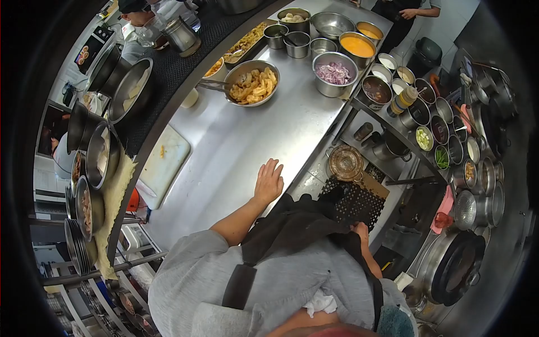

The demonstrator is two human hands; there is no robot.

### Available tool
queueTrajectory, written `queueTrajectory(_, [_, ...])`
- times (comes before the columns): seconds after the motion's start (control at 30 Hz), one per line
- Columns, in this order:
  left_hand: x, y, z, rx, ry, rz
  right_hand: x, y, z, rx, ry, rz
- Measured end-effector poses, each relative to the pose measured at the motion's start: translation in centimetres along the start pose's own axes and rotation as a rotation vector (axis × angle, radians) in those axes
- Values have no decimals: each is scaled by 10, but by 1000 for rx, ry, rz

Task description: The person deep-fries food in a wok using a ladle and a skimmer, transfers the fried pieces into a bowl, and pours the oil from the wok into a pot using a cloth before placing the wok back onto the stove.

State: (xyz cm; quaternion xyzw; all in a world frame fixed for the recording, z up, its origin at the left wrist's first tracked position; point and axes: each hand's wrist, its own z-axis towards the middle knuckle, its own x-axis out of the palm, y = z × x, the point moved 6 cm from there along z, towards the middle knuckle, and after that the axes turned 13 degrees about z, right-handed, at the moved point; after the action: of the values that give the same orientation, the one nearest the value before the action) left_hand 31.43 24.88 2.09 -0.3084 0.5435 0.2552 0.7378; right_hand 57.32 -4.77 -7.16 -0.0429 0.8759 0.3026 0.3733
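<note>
The round steel bowl of golden-brown fried pieces (251,83) sits on the stainless-steel desk (224,135), beyond the fingertips of the left hand (269,181) and well apart from the right hand (361,230). Neither hand touches it. Metal utensil handles (213,84) stick out over its left rim.

The two hands are apart from each other. The left hand is open, palm down at the near edge of the desk, with its fingers extended forward and slightly spread; its forearm slants forward and inward from the grey short sleeve. Whether the palm presses on the steel is hard to tell. The right arm reaches forward on the other side of the body, and its hand is beside the dark apron (297,222), fingers bent. Whether it grips the cloth cannot be told, as the fingers are partly hidden.

A white cutting board (168,163) with small orange scraps lies to the left of the left hand. Farther forward and to the right, a deep steel bowl of sliced purple onion (336,73) stands near the desk's edge.
</note>
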Motion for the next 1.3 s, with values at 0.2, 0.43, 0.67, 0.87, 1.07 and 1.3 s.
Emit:
queueTrajectory(0.2, [-2,1,-1,-12,-20,2,-9,14,-4,74,33,14])
queueTrajectory(0.43, [-1,5,-3,-22,-63,-33,-20,28,-18,116,4,65])
queueTrajectory(0.67, [1,6,-4,-36,-24,-13,-11,17,-9,21,-41,11])
queueTrajectory(0.87, [-2,5,-4,-13,-85,-43,-10,14,0,77,28,-12])
queueTrajectory(1.07, [-3,4,-3,-3,-89,-36,-12,15,-2,20,4,-9])
queueTrajectory(1.3, [-1,4,-4,-10,-80,-40,-9,18,-8,17,21,-14])
